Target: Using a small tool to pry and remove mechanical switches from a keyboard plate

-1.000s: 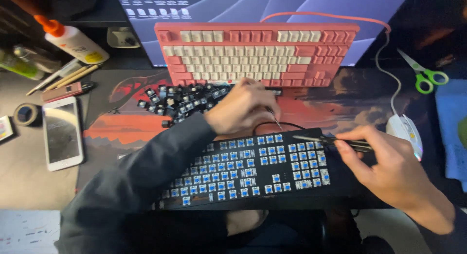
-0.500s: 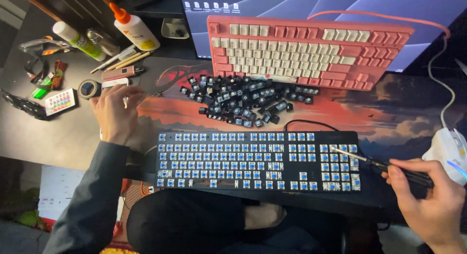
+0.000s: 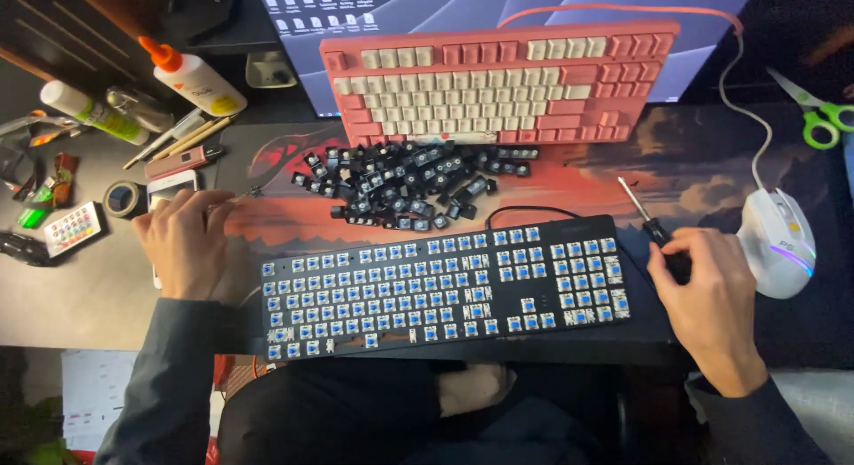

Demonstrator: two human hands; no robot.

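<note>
— What are the hands doing?
— The right hand (image 3: 707, 300) is closed around a screwdriver (image 3: 652, 225), tip pointing away. The left hand (image 3: 182, 241) lies loosely open, palm down, over a phone (image 3: 169, 187) on the desk (image 3: 71, 296).
— And the stripped black keyboard (image 3: 445, 283)?
— Between both hands, keycaps (image 3: 409, 185) heaped just beyond it.

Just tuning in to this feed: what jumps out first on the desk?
The black keyboard at the near edge, stripped of its caps so the blue switches show, with the heap of loose black keycaps just behind it. Behind those, a pink keyboard leans against the monitor. The right hand holds a screwdriver beside a white mouse; the left hand rests over a phone.
</note>
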